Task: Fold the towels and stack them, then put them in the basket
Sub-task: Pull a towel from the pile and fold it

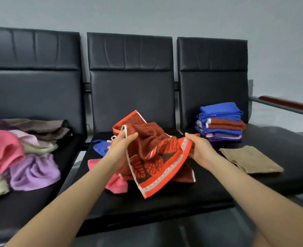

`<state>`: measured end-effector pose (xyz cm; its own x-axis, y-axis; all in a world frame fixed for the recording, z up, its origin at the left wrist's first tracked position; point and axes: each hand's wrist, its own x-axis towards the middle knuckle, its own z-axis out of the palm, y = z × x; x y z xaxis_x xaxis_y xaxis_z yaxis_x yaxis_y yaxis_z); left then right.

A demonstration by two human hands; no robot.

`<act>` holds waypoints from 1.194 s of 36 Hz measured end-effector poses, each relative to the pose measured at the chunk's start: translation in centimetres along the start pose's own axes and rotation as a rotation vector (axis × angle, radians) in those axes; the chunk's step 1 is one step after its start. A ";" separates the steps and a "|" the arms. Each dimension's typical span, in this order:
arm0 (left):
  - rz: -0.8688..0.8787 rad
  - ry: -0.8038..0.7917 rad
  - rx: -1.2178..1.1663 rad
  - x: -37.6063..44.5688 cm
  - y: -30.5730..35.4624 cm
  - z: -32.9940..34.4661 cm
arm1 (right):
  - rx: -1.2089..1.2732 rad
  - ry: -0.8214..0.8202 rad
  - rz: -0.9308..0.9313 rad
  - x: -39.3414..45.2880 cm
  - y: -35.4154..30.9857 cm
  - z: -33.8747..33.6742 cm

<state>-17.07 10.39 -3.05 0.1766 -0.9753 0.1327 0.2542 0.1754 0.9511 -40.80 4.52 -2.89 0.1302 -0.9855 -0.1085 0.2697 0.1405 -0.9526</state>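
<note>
Both hands are up over the middle seat [165, 202] of a row of three black padded chairs, and between them hangs a crumpled orange-and-brown patterned towel [152, 150]. The left hand [119, 147] has its grip closed on the towel's white-trimmed edge, fingers curled over the cloth near an upper corner. The right hand [199, 148] pinches the opposite orange border, thumb on top. The towel sags between the two grips, and its lower corner touches the seat just below them.

Under the towel, below the left grip, a pink towel [115, 184] lies bunched on the seat, and just beyond that grip a blue towel [100, 148] peeks out.

Beyond the right grip, on the right-hand seat, stands a neat stack of folded towels [221, 122] in blue, rust and purple. Just to the outside of the right grip a folded tan towel [252, 159] lies flat, apart from the stack.

Well off to the far side of the left grip, on the left-hand seat, sits a loose heap of unfolded towels [22, 152]: pink, lilac, pale green and brown, tumbled over one another.
</note>
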 end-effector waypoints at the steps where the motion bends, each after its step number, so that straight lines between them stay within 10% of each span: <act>1: -0.019 -0.027 0.115 -0.9 -0.5 0.2 | -0.100 0.007 0.038 -0.4 0.6 -0.4; 5: -0.058 0.035 0.746 -2.3 -3.2 0.6 | -0.533 0.041 0.018 -1.4 0.9 -1.5; 10: -0.015 0.214 0.761 -2.8 -4.0 0.6 | -1.121 -0.028 -0.150 -2.7 1.2 -3.0; 19: -0.021 0.532 -0.009 -2.2 1.5 -4.0 | -0.723 -0.346 -0.132 -7.7 0.8 0.2; 23: -0.023 0.579 0.268 -2.0 2.0 -7.0 | -0.681 -0.339 -0.046 -7.7 2.2 2.0; 29: -0.201 0.368 1.107 -2.5 -0.2 -9.1 | -1.200 0.147 -0.309 -3.6 2.4 1.5; 35: 0.006 0.485 1.062 -0.5 0.3 -8.0 | -1.076 0.191 -0.270 1.7 1.2 2.4; 43: -0.134 0.420 0.904 4.9 -1.1 -7.3 | -0.812 0.186 -0.052 10.1 2.9 4.2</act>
<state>-9.59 6.34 -5.49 0.5646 -0.8228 0.0656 -0.4900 -0.2702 0.8288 -34.71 -4.63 -5.57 -0.0425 -0.9984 -0.0362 -0.5098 0.0528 -0.8587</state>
